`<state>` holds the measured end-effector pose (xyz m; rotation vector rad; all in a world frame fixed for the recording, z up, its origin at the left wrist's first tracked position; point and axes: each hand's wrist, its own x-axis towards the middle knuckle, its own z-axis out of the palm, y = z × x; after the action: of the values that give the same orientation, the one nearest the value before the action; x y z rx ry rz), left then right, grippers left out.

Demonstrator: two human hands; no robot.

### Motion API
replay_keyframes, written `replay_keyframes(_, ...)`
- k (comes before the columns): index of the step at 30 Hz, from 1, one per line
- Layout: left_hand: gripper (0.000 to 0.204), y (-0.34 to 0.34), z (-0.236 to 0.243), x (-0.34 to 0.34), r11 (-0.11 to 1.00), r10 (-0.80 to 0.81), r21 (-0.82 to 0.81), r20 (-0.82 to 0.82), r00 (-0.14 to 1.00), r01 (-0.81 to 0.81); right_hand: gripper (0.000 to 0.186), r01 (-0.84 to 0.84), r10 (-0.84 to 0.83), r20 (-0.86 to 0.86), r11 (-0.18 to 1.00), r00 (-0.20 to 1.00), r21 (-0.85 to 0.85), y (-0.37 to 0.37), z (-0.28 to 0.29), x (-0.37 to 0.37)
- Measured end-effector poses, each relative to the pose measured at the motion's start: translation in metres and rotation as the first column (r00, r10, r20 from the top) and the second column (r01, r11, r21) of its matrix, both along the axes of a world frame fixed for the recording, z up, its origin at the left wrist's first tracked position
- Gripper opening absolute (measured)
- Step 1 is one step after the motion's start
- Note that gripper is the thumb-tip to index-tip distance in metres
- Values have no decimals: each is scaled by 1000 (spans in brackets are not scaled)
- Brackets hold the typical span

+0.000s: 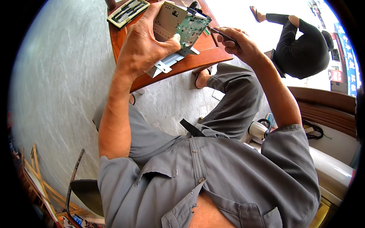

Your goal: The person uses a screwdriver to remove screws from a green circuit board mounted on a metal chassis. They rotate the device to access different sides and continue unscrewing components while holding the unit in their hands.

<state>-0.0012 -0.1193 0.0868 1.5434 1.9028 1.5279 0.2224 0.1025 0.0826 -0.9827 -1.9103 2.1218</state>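
My left hand (142, 47) grips a grey metal housing (165, 26) from its left side, the thumb pressed against the green circuit board (190, 33) on its face. Below the board juts a silver metal bracket (163, 67) with holes and slots. In my right hand (243, 42) is a slim dark screwdriver (226, 36), pinched between fingers and thumb. Its tip points at the board's right edge; whether it touches is too small to tell. Black parts (195, 9) sit along the board's upper edge. The housing is held up over a reddish wooden table (215, 55).
An open case of slim tools (127, 13) lies at the table's far left corner. A person in black (304, 47) sits hunched at the far right. A white kettle (259, 130) and a dark coiled cable (313, 131) are right of my leg. A chair (85, 192) stands at lower left.
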Motion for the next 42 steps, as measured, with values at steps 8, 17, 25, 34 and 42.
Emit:
replay_keyframes(8, 57, 5, 2, -3, 995, -26, 99, -61, 998, 32, 40, -118, 102, -62, 925, 993, -360, 10, -13, 5)
replay_keyframes(17, 59, 4, 8, -7, 998, -42, 47, 40, 998, 40, 14, -240, 122, 247, -74, 961, 968, -1, -30, -4)
replay_keyframes(25, 60, 2, 13, -5, 1000, 2, -16, 56, 998, -1, 26, 43, -45, -47, 998, 998, -38, -4, 1, -4)
replay_keyframes(34, 59, 5, 8, -9, 996, -60, 75, 34, 998, 57, 37, -93, 62, -82, 881, 995, -464, 9, -17, 8)
replay_keyframes(42, 60, 6, 6, -10, 995, -60, 85, 49, 997, 55, 29, -229, 80, 216, 238, 973, 944, -9, -14, -4)
